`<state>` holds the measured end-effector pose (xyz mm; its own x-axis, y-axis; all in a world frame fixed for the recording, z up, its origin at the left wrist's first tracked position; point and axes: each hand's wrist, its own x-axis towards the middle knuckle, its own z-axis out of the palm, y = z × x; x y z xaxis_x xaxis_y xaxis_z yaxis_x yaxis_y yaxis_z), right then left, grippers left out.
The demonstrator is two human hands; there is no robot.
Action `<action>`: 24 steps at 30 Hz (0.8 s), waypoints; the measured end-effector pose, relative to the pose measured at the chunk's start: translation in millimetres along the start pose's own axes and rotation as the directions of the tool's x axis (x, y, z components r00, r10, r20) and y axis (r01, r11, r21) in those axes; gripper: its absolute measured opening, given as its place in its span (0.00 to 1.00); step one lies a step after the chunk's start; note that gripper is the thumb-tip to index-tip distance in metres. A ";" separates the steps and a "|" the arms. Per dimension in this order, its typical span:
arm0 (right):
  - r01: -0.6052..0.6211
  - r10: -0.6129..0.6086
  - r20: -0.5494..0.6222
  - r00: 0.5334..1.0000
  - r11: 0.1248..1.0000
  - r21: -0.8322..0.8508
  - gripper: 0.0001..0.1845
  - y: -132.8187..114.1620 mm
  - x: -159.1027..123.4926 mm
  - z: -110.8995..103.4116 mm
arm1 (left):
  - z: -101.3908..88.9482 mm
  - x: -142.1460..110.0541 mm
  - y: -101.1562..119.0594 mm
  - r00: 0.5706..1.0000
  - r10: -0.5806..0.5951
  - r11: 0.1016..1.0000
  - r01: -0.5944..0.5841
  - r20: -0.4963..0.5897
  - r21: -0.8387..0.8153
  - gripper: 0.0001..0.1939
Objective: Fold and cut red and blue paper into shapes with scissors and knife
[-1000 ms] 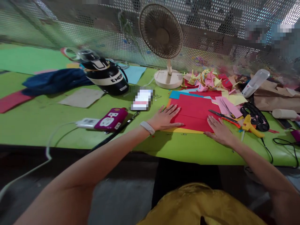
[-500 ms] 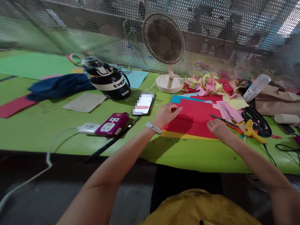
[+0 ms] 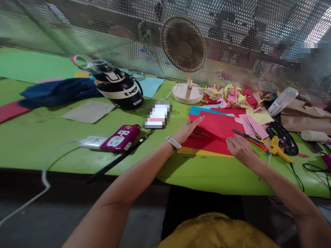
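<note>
Red sheets of paper (image 3: 219, 125) lie in a stack at the right of the green table, with a yellow sheet (image 3: 207, 152) showing under their near edge. My left hand (image 3: 186, 132) is at the left edge of the red paper, its thumb stretched over the top sheet and its other fingers mostly hidden. At the lower right of the same paper, my right hand (image 3: 239, 148) has its fingers curled and pressed together on the sheet. Just beyond it are orange-handled scissors (image 3: 254, 140), lying apart from the fingers.
A yellow glue gun (image 3: 279, 150) lies at the right, near a black looped item (image 3: 283, 137). Folded paper pieces (image 3: 232, 96) are piled behind the sheets, beside a fan (image 3: 188, 93). Leftward are a phone (image 3: 157, 116), a purple power adapter (image 3: 121, 139) and a black bottle (image 3: 120, 89).
My left thumb has stretched further right over the red paper, and the left fingers are less visible. My right hand has shifted slightly left and nearer me. The view has moved slightly.
</note>
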<state>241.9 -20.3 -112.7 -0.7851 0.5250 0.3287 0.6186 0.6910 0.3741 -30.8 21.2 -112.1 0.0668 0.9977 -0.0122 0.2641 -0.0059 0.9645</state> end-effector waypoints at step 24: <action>-0.254 0.343 -0.035 0.939 0.758 0.601 0.13 47.5 43.9 24.4 | -21.2 -5.8 -3.0 0.636 0.620 0.563 -0.768 0.459 0.305 0.21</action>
<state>236.1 47.7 -101.7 -0.5238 0.7122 0.4674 0.6496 0.6889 -0.3217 -52.4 16.9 -109.3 0.6481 0.6001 0.4689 0.3907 -0.7905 0.4716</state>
